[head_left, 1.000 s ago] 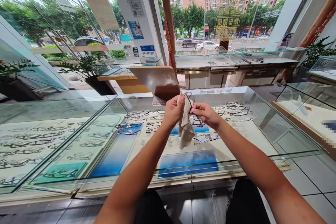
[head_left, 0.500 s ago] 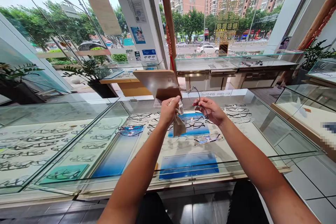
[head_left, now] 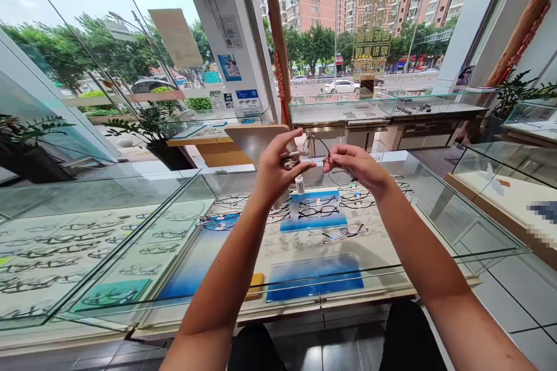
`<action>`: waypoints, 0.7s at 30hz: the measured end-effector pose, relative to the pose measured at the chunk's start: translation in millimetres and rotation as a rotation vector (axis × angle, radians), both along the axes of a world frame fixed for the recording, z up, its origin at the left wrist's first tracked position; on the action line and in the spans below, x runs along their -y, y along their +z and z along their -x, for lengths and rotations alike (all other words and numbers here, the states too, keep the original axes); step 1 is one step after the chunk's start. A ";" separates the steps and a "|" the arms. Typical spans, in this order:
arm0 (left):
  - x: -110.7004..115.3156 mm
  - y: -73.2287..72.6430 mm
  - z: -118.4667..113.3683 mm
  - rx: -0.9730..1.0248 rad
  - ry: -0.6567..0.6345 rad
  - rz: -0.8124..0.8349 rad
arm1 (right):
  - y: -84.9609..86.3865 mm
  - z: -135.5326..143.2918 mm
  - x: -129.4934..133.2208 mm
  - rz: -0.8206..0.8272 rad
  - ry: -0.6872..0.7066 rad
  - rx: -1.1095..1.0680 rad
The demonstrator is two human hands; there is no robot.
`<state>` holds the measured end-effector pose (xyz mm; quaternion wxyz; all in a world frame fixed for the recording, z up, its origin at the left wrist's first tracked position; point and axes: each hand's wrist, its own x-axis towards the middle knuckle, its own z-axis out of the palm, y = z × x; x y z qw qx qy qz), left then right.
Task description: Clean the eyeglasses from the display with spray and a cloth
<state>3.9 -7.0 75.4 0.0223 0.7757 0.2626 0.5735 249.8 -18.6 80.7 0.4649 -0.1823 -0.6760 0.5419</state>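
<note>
Cloth (head_left: 290,160) in left hand (head_left: 275,161), thumb and forefinger wider apart than before — glasses (head_left: 322,144) pinched in right hand (head_left: 360,163)

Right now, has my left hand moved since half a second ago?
Yes. It has moved up in the picture: your left hand was about level with the bottle, and now sits mostly above it.
</note>
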 end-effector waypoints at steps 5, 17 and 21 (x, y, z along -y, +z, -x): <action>18.2 56.1 0.6 -0.145 0.045 -0.213 | 54.3 -4.2 22.9 -0.224 -0.046 0.086; 48.3 59.3 -3.3 -0.051 0.184 -0.200 | 58.1 -7.5 45.3 -0.491 -0.543 0.079; 53.1 56.8 -3.3 0.101 0.313 -0.191 | 53.4 -8.3 37.7 -0.666 -0.902 -0.073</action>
